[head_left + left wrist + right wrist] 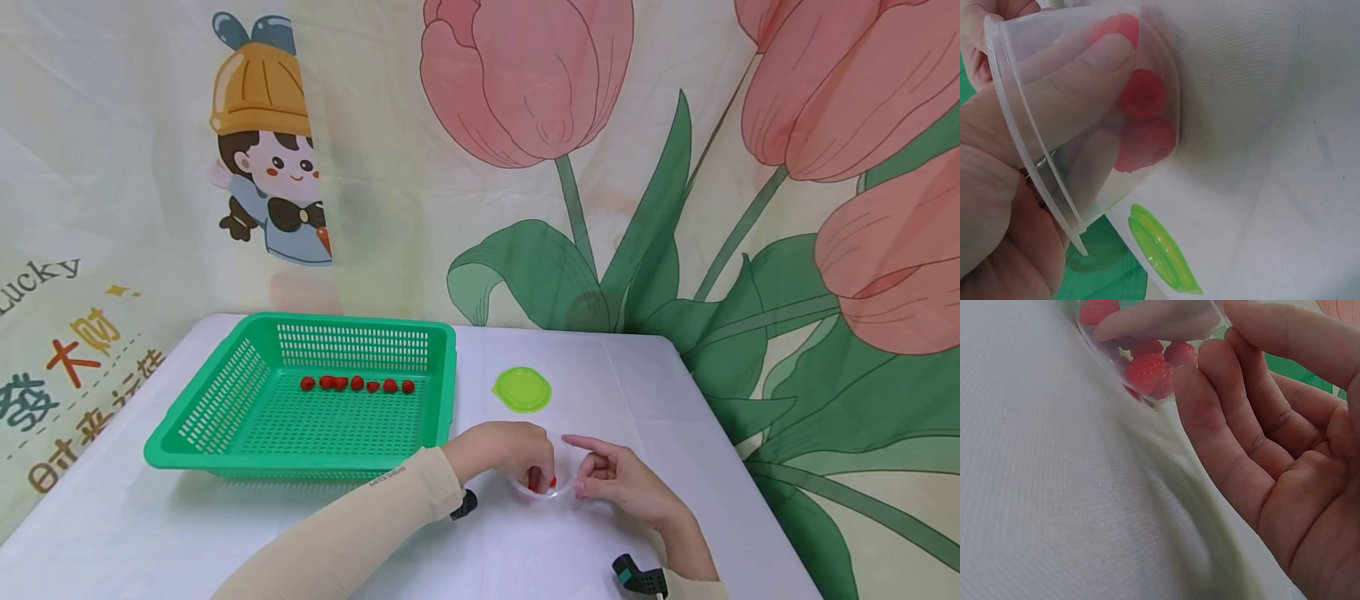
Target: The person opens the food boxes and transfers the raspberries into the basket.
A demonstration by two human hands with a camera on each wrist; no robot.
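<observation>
A clear plastic cup (1100,212) stands on the white table with several red raspberries (1144,94) in it. My left hand (517,450) reaches down into the cup from above. Its thumb presses a raspberry (1116,28) near the bottom, with other fingers also inside, partly blurred by the cup wall. At the cup's right side is my right hand (618,483), index finger stretched toward the rim and the other fingers loosely bent. In the right wrist view its fingertips (1194,394) are close to the cup wall; firm contact cannot be made out.
Left of the cup stands a large green plastic basket (300,471), a row of several raspberries (357,383) lying on its floor. A light green lid (523,390) lies behind the cup. A printed cloth (390,167) hangs behind the table.
</observation>
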